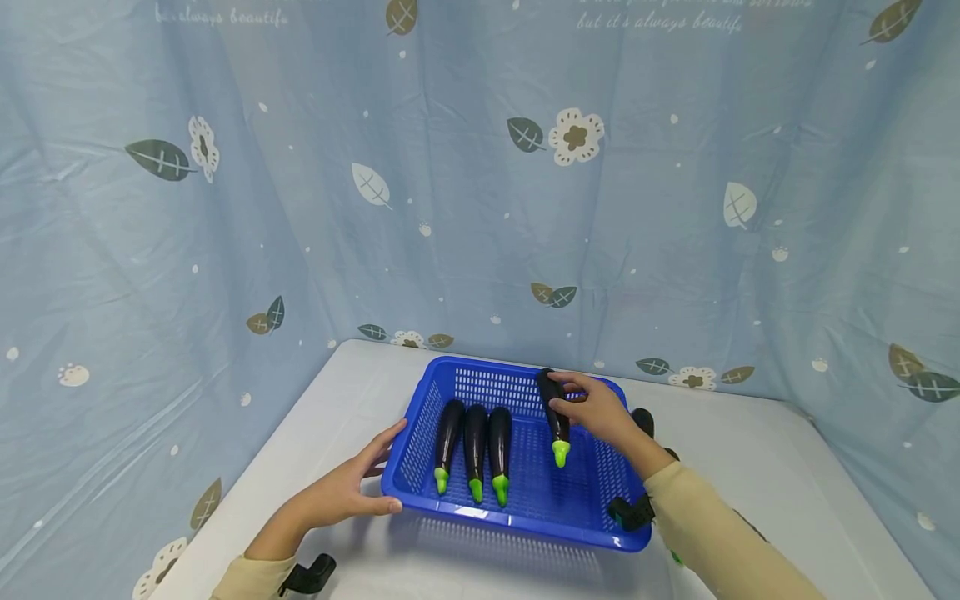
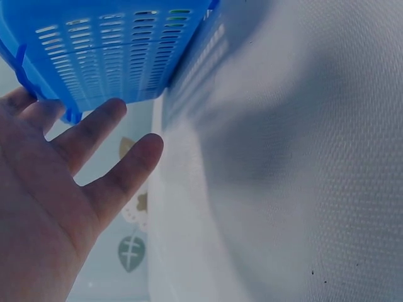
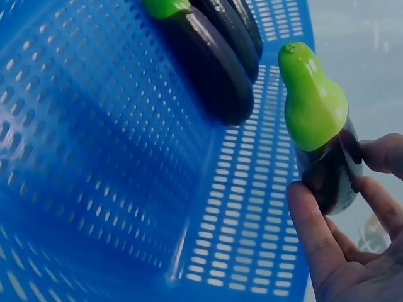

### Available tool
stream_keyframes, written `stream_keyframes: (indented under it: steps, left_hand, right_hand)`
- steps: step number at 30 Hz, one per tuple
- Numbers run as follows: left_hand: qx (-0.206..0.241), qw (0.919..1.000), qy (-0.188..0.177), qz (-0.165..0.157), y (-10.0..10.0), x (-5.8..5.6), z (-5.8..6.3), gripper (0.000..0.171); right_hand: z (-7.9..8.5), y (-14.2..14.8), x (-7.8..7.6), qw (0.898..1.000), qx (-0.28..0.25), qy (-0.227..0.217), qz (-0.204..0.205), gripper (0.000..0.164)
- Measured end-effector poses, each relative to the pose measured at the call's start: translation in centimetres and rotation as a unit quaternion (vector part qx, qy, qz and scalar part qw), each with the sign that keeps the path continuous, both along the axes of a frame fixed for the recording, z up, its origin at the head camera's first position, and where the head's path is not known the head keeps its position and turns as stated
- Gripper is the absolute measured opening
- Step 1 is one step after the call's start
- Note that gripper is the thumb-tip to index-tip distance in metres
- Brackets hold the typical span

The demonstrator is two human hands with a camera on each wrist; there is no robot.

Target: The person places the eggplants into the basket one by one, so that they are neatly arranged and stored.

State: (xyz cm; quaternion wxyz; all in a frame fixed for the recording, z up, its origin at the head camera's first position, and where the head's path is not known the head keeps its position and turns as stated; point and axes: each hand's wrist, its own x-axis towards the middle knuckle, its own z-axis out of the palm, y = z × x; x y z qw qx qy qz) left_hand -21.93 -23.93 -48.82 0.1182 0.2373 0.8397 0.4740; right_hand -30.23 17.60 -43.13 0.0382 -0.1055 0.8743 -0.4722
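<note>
A blue perforated plastic basket (image 1: 465, 513) sits at the middle of the table. Three dark purple eggplants (image 1: 475, 446) with green caps lie side by side in its left half. My right hand (image 1: 596, 408) grips another eggplant (image 1: 555, 417) between thumb and fingers, over the basket's back right part. In the right wrist view its bright green cap (image 3: 312, 104) points away from the fingers. At the basket's left side, my left hand (image 1: 345, 492) has its fingers spread and touches the rim; in the left wrist view the palm (image 2: 38, 207) holds nothing.
Right of the basket, more dark eggplants (image 1: 642, 421) lie on the white table (image 1: 772, 467), partly hidden by my right arm. A blue curtain (image 1: 465, 208) with leaves and flowers hangs behind and beside the table. Each wrist carries a black camera mount (image 1: 309, 575).
</note>
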Motion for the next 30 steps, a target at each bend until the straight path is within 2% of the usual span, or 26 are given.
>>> stream_keyframes:
  steps: [13, 23, 30]
  left_hand:
    - [-0.001, 1.0, 0.005, -0.005, -0.1, -0.1, -0.2, 0.105]
    - [-0.004, 1.0, 0.002, -0.002, -0.2, -0.1, -0.3, 0.105]
    - [-0.009, 1.0, 0.002, 0.002, -0.1, -0.2, -0.3, 0.106]
  right_hand:
    - [-1.5, -1.1, 0.1, 0.999, -0.01, -0.044, 0.029, 0.046]
    - [-2.8, -2.2, -0.4, 0.997, -0.005, -0.069, 0.028, 0.044]
    - [-3.4, -2.6, -0.8, 0.995, 0.017, -0.087, 0.035, 0.046]
